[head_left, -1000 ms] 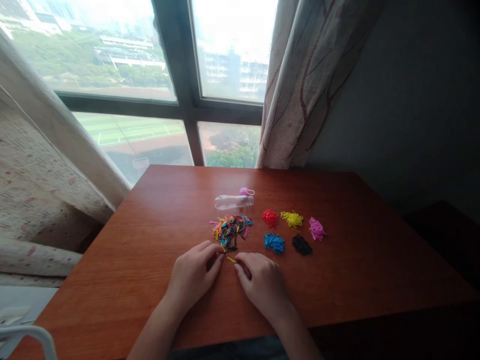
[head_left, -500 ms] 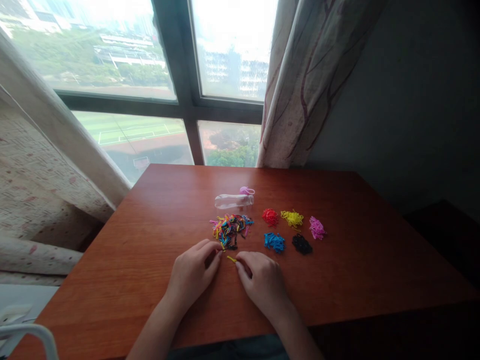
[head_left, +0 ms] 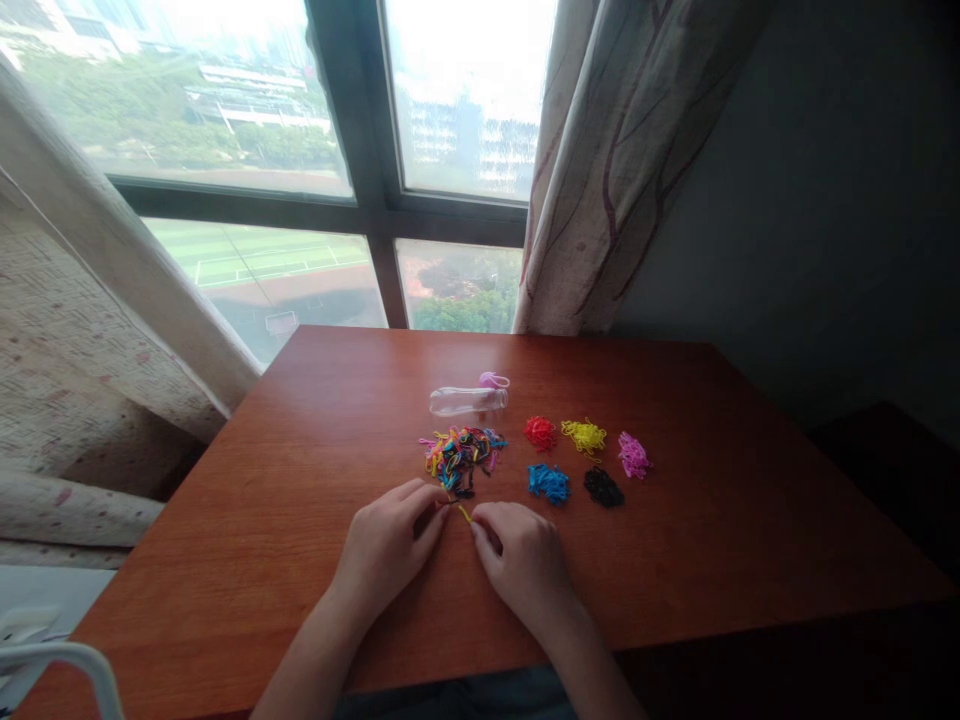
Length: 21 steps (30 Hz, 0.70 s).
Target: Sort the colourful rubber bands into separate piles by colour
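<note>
My left hand (head_left: 386,545) and my right hand (head_left: 521,560) rest close together on the wooden table (head_left: 300,470), fingers curled. Between their fingertips lies a small yellow rubber band (head_left: 465,514), pinched at its ends; a bit of red shows at my left fingertips. Just beyond lies a mixed pile of coloured bands (head_left: 459,455). To its right sit sorted piles: red (head_left: 539,433), yellow (head_left: 583,436), pink (head_left: 634,456), blue (head_left: 549,483) and black (head_left: 603,488).
A clear plastic bottle (head_left: 466,401) lies on its side behind the mixed pile, with a pink cap (head_left: 493,380) beside it. A window and curtains stand behind the table. A white chair rail (head_left: 67,665) shows at the lower left.
My hands have drawn slightly closer together around the yellow band, which has tilted a little. The piles have not moved.
</note>
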Each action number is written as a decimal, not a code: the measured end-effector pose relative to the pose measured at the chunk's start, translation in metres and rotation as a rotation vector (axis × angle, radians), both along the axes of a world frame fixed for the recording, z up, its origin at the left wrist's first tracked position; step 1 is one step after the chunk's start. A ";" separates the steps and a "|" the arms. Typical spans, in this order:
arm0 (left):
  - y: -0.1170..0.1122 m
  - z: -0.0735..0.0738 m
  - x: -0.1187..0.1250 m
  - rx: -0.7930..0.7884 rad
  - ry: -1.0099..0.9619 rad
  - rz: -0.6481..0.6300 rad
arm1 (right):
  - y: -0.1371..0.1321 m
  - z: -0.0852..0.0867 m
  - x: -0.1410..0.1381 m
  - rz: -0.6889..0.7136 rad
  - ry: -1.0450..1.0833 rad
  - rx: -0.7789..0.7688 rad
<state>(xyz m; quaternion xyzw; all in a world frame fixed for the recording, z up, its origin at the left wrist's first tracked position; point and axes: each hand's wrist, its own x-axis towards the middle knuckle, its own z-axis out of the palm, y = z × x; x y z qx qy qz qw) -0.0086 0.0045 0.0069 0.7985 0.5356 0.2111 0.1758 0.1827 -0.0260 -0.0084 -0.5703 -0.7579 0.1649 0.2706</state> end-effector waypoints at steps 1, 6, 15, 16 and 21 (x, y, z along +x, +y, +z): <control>0.000 0.000 0.000 -0.002 0.003 -0.002 | 0.000 -0.001 0.000 -0.003 -0.002 0.003; 0.001 -0.003 0.001 -0.016 0.004 0.002 | 0.000 -0.002 0.001 -0.024 0.024 0.022; 0.000 -0.002 0.000 -0.016 0.026 0.001 | -0.001 0.004 -0.003 -0.025 -0.013 -0.019; 0.000 -0.002 0.001 -0.017 0.032 -0.001 | 0.000 0.004 -0.003 -0.018 -0.020 -0.019; 0.002 -0.002 0.001 -0.015 0.040 0.002 | 0.000 0.005 -0.003 0.022 -0.029 -0.011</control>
